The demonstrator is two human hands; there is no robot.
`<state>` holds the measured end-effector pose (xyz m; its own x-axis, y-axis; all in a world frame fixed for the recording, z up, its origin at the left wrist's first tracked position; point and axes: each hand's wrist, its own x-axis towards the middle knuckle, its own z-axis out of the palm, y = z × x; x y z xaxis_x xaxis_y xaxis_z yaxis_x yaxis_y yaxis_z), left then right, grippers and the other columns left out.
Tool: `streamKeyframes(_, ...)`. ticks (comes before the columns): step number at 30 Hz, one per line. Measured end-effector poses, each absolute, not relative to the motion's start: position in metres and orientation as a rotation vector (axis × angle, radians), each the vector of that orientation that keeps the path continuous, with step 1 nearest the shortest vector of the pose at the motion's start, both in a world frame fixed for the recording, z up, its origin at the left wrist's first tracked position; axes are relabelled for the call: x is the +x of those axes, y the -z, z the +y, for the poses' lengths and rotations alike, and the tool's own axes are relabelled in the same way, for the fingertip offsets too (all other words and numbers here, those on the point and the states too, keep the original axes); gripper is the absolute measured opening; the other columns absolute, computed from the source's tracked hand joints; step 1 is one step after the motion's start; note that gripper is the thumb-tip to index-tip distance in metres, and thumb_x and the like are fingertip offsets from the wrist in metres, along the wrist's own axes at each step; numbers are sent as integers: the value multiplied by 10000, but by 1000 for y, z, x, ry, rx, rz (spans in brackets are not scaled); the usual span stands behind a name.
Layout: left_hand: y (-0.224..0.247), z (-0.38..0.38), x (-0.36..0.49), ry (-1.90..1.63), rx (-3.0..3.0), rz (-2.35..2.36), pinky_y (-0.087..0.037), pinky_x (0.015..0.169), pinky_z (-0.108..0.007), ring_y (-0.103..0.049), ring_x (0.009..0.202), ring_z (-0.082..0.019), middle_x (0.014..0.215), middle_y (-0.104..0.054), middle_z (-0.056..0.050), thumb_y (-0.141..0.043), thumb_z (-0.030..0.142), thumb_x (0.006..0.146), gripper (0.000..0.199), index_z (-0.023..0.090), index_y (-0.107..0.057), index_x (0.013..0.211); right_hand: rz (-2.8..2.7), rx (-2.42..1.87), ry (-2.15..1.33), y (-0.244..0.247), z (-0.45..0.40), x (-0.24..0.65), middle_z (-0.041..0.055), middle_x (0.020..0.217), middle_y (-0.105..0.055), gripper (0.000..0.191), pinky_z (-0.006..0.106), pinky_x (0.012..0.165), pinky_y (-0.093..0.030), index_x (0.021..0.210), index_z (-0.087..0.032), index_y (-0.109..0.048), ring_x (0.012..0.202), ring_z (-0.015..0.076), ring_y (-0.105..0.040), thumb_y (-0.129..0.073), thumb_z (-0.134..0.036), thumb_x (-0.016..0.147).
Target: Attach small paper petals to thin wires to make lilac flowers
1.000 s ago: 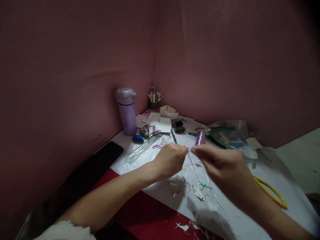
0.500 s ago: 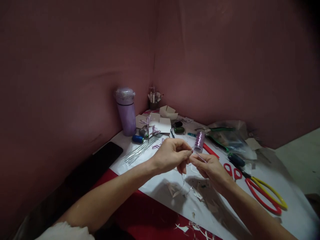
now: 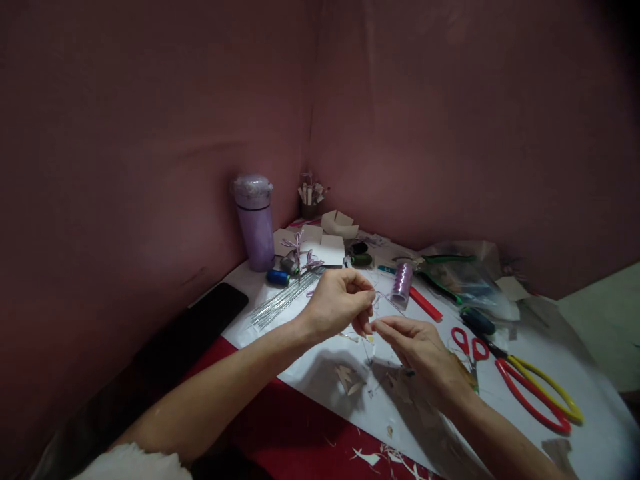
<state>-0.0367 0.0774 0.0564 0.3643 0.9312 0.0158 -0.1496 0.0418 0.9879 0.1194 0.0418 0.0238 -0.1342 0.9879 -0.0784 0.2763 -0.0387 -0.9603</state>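
Observation:
My left hand (image 3: 344, 301) hovers over the white paper sheet (image 3: 313, 380), thumb and forefinger pinched together. A thin purple thread (image 3: 390, 299) runs from its fingertips toward the purple thread spool (image 3: 401, 281), which stands just beyond. My right hand (image 3: 415, 341) is close by on the right, lower, its thumb and fingertips pressed together near the left fingers. Whatever it pinches is too small to make out. Below the fingers a fine strand (image 3: 369, 350) hangs down over paper scraps (image 3: 346, 379).
Left of the hands are a bundle of metal wires (image 3: 285, 303), a blue spool (image 3: 278, 277), a purple tumbler (image 3: 257, 233) and a black phone (image 3: 220, 307). Rightward lie red-handled scissors (image 3: 470, 347), red-and-yellow-handled cutters (image 3: 543, 393), a red strip (image 3: 425, 304) and green-handled pliers (image 3: 440, 287).
My right hand has moved down and slightly left, below the left fingertips. The strand that lay across the right fingers no longer shows there. The view has shifted slightly.

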Motion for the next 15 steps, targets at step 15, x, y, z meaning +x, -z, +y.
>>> streamKeyframes(15,-41,84,-38,-1150,1891,1170,-410,459,-185,-552,459,-95,504,-553,8,-461,86,739,159,133,-594,667,-1555,-1424,-1271,-62,22,100,-85,427,-241,320,219,359,-119,685,-178,-627,386,64,-165,-555,-469,797)
